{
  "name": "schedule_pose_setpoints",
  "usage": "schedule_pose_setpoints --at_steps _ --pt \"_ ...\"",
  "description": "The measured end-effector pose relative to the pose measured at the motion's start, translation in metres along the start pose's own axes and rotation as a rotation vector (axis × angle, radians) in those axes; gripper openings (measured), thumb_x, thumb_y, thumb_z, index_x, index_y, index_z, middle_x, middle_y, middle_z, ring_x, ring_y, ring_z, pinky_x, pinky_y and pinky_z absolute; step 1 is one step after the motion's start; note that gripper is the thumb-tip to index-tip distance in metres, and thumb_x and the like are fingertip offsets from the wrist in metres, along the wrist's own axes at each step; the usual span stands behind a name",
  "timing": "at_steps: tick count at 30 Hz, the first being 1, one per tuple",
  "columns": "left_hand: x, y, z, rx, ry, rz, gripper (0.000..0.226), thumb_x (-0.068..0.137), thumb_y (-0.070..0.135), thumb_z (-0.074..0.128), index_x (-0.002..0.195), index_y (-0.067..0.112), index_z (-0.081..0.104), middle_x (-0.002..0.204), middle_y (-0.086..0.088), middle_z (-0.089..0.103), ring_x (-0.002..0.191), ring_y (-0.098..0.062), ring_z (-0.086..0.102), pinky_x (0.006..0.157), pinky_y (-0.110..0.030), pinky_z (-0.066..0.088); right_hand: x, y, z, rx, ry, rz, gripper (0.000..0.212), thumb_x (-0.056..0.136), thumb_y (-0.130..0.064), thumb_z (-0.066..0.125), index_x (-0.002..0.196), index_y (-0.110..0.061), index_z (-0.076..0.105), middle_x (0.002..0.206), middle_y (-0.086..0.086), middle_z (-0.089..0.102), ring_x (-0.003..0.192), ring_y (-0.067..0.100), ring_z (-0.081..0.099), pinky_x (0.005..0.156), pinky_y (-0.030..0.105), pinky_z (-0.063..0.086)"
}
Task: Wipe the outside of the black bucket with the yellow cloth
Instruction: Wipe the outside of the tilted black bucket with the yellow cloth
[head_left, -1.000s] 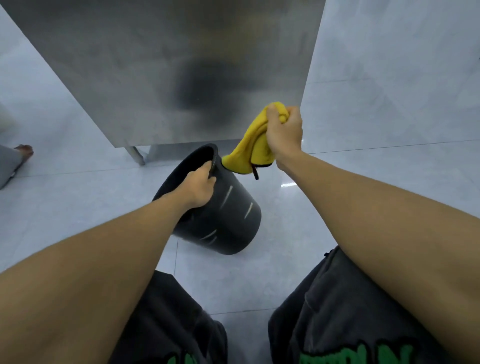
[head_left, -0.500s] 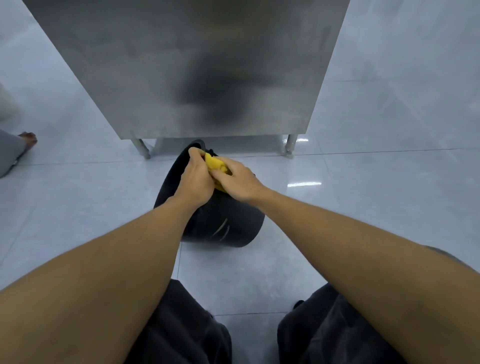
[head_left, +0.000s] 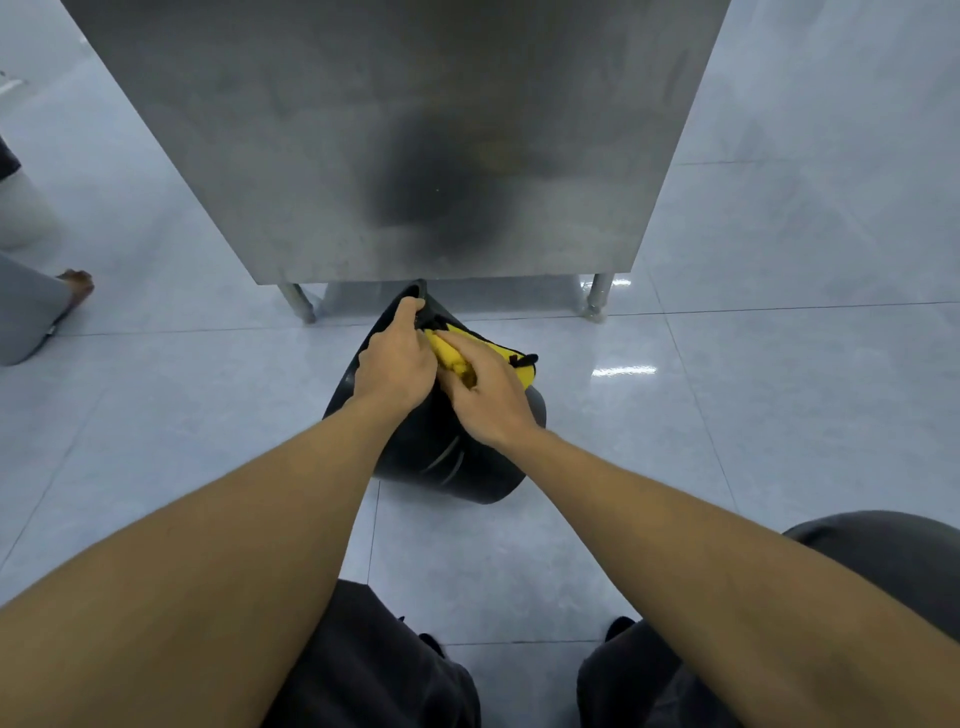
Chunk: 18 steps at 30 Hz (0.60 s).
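Left hand (head_left: 397, 364) grips the rim of the tilted black bucket (head_left: 457, 457) on the tiled floor (head_left: 779, 415); right hand (head_left: 485, 397) presses the yellow cloth (head_left: 480, 353) against its side.

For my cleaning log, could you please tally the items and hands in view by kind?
Black bucket: 1
Yellow cloth: 1
Steel table: 1
Hands, left hand and right hand: 2
Total: 5

hands (head_left: 441, 374) hide bucket (head_left: 457, 462) upper wall | cloth (head_left: 493, 353) mostly covered | table (head_left: 395, 130) top cropped
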<state>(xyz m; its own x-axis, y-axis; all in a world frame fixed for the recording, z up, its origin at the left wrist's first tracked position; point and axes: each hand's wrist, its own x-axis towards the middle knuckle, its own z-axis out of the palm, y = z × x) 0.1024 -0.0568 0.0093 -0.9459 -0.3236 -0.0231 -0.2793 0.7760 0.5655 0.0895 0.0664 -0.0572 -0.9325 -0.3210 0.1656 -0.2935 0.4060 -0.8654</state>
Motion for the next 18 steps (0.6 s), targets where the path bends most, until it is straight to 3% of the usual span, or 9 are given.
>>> schedule_pose_setpoints --at_steps 4,7,10,14,18 --pt "0.0 -0.001 -0.002 0.107 0.018 -0.028 0.05 0.105 0.024 0.032 0.153 0.037 0.031 0.126 -0.011 0.063 0.104 -0.033 0.058 0.078 -0.036 0.038 -0.01 0.024 -0.001 -0.077 0.004 0.089 0.048 0.1 -0.048 0.053 0.146 -0.036 0.047 0.149 -0.013 0.05 0.133 0.005 0.044 0.109 0.028 0.039" --pt "0.001 -0.003 -0.001 0.086 -0.002 -0.014 0.053 0.106 0.021 0.03 0.157 0.035 0.023 0.108 -0.013 0.066 0.082 -0.023 0.055 0.077 -0.039 0.045 -0.023 0.055 -0.004 -0.102 0.089 0.348 0.053 0.097 -0.062 0.045 0.14 -0.031 0.051 0.137 -0.006 0.061 0.127 0.02 0.055 0.105 0.039 0.047" --pt "0.002 -0.007 0.0 -0.006 -0.062 0.015 0.053 0.107 0.021 0.029 0.158 0.033 0.022 0.101 -0.01 0.066 0.071 -0.015 0.054 0.091 -0.045 0.052 -0.027 0.069 -0.009 -0.094 0.101 0.569 0.05 0.1 -0.057 0.042 0.139 -0.029 0.053 0.132 0.004 0.063 0.124 0.032 0.055 0.106 0.047 0.045" --pt "0.006 -0.012 0.0 -0.023 -0.042 0.012 0.052 0.107 0.019 0.028 0.157 0.032 0.024 0.132 -0.011 0.062 0.092 -0.022 0.059 0.099 -0.039 0.049 -0.015 0.052 0.002 -0.029 0.119 0.42 0.043 0.1 -0.055 0.045 0.135 -0.033 0.057 0.126 0.001 0.066 0.121 0.028 0.057 0.104 0.046 0.047" --pt "0.003 -0.009 0.0 0.016 -0.046 0.039 0.056 0.104 0.016 0.033 0.158 0.027 0.023 0.136 -0.015 0.057 0.113 -0.031 0.058 0.1 -0.04 0.046 -0.008 0.015 0.01 -0.008 0.033 0.138 0.047 0.099 -0.051 0.049 0.143 -0.037 0.052 0.148 -0.01 0.052 0.138 0.018 0.038 0.114 0.037 0.034"
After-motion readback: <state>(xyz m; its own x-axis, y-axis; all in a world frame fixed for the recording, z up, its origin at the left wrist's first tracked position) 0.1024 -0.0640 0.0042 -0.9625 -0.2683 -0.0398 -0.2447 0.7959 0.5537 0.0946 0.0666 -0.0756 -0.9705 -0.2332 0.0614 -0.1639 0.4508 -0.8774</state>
